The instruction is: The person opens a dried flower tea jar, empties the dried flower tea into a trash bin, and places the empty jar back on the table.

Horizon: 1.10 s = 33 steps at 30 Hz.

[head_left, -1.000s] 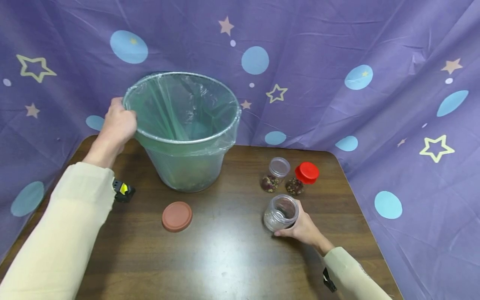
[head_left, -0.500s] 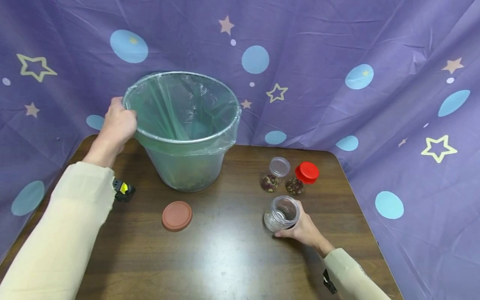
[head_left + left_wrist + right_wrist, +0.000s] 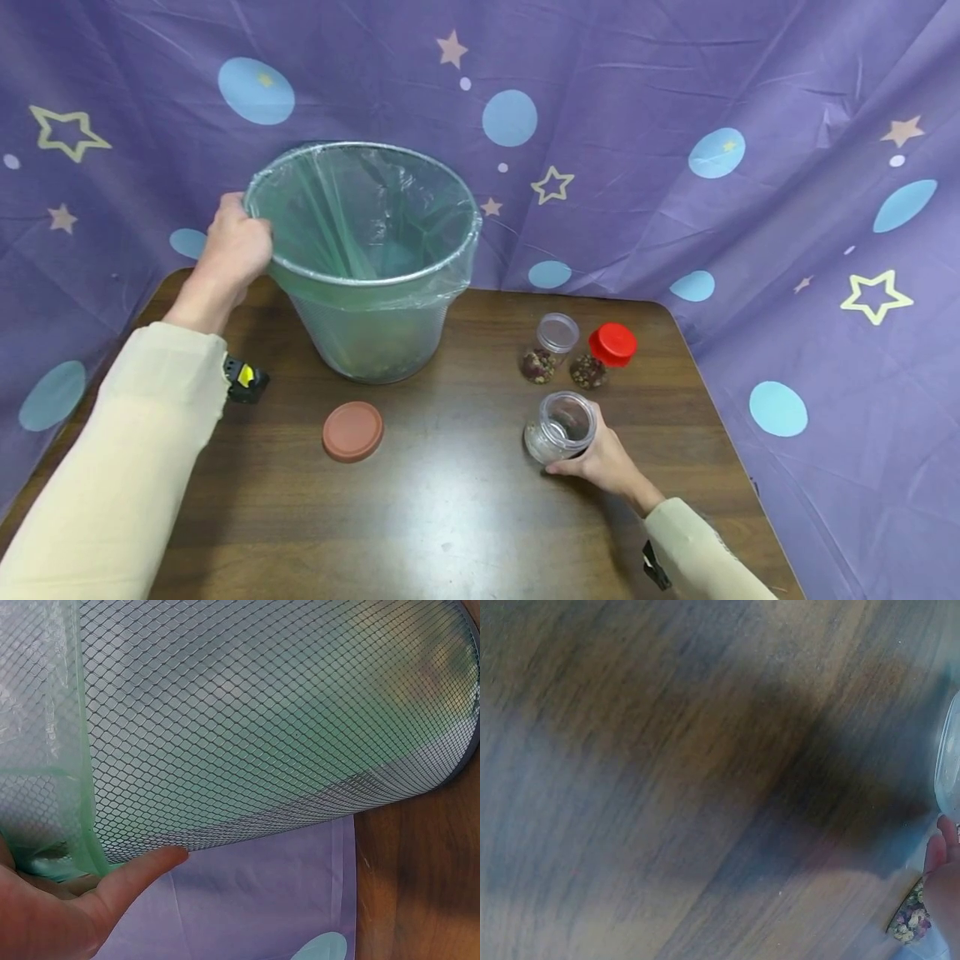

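At the left of the head view my left hand (image 3: 238, 237) grips the rim of a wire-mesh waste bin (image 3: 367, 342) lined with a thin green bag (image 3: 360, 287). The left wrist view shows its thumb (image 3: 146, 874) lying along the mesh just below the folded-over liner. My right hand (image 3: 603, 458) holds a transparent lidless jar (image 3: 546, 442) from its right side, low over the table. Part of that jar and a few fingers show at the edge of the right wrist view. A flat terracotta-coloured lid (image 3: 353, 431) lies on the table between the hands.
Behind the right hand stand two small jars of dried flower-like bits: one with a transparent lid (image 3: 557, 332), one with a red lid (image 3: 613, 344). A patterned purple curtain (image 3: 622, 108) hangs behind the brown wooden table (image 3: 442, 542).
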Available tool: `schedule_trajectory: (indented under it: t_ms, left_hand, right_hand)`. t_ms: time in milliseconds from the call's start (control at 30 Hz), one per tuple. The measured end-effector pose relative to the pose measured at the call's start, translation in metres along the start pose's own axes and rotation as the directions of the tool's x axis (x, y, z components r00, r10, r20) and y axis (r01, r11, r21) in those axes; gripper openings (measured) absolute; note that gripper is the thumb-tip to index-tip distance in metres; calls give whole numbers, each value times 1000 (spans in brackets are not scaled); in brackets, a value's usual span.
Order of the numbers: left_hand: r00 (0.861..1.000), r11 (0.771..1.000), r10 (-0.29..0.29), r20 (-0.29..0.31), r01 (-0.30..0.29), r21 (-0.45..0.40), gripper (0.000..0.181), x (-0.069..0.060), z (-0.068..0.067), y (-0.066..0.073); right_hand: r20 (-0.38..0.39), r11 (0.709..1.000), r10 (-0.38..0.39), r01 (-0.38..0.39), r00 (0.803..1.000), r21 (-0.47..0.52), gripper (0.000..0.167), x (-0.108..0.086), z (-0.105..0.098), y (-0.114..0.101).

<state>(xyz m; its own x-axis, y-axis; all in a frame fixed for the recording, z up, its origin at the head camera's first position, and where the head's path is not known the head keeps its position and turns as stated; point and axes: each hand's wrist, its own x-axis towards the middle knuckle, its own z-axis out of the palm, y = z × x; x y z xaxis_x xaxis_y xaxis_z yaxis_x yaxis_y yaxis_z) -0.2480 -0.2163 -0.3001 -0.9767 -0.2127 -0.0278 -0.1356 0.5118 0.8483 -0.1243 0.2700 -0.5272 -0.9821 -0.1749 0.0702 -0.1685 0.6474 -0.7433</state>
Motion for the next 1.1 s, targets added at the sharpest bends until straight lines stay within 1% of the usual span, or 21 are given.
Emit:
schedule_trajectory:
  t_ms: [100,200,433,567,633,733,800,867,967,1100]
  left_hand:
    - [1000,1000,1,-8,-1,8,61,0,0,-1]
    - [1000,1000,-2,-5,2,-1,62,0,-1,-2]
    - [1000,1000,0,-14,0,-7,62,1,0,-4]
    - [1000,1000,2,-23,-2,-5,62,1,0,-3]
    - [1000,1000,3,-19,-3,-25,62,1,1,-4]
    - [1000,999,3,-20,-4,-47,61,1,2,-5]
    - [1000,998,4,-31,-6,-61,60,1,3,-6]
    - [999,998,4,-49,-7,-56,59,1,4,-7]
    - [998,999,6,-67,-10,-51,58,1,4,-8]
    - [998,999,7,-58,-9,-36,59,0,2,-9]
  right_hand:
    - [2,1000,18,-18,1000,14,113,1,1,-2]
    - [-2,999,26,-26,1000,18,113,2,2,-4]
    - [-31,999,5,-6,999,-34,110,-1,6,-3]
    - [-49,999,-6,4,999,-37,109,-2,8,-3]
    - [-54,999,-3,1,999,-41,109,-2,9,-3]
    - [-66,997,8,-13,998,-78,109,-3,9,-5]
    - [-70,994,14,-22,997,-111,110,-3,9,-6]
    - [-68,991,23,-31,997,-131,110,-3,9,-7]
    - [-52,991,33,-39,998,-132,111,-3,8,-9]
    - [-32,991,41,-45,999,-122,110,-3,7,-9]
